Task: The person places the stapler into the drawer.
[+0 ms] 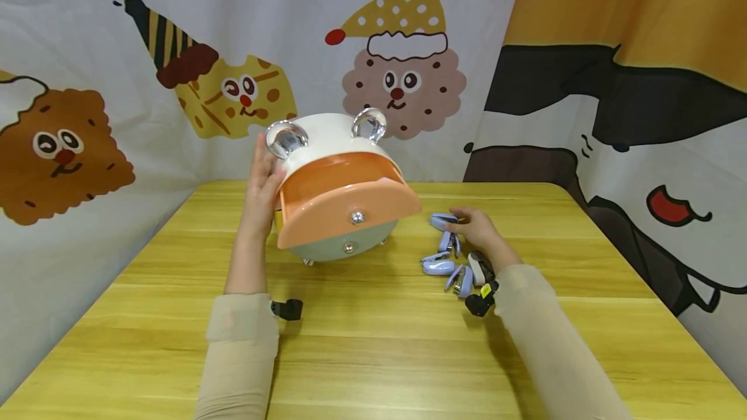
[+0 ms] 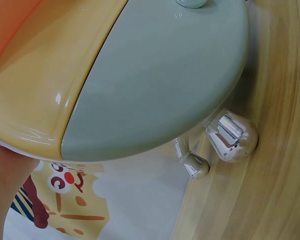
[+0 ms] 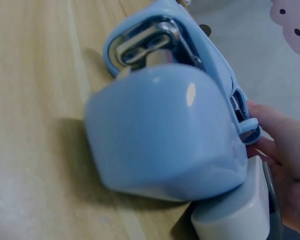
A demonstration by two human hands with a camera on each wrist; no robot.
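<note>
A round drawer box (image 1: pixel 327 128) with a white top and silver ears stands on small silver feet. Its orange drawer (image 1: pixel 327 212) is pulled out at the front, above the green drawer (image 2: pixel 160 80); a yellow drawer (image 2: pixel 45 85) shows between them in the left wrist view. My left hand (image 1: pixel 260 196) lies along the box's left side, fingers pointing up and thumb near the front edge. To the right, my right hand (image 1: pixel 478 232) pinches the end of a small blue stapler (image 1: pixel 441 221), the farthest in a group. Another blue stapler (image 3: pixel 165 130) fills the right wrist view.
Several more blue staplers, among them the nearest stapler (image 1: pixel 461 280), lie below the right hand. A white and black stapler (image 1: pixel 480 269) lies beside them, close to the right wrist. The wooden table (image 1: pixel 373 355) reaches back to a cartoon-printed curtain (image 1: pixel 245 5).
</note>
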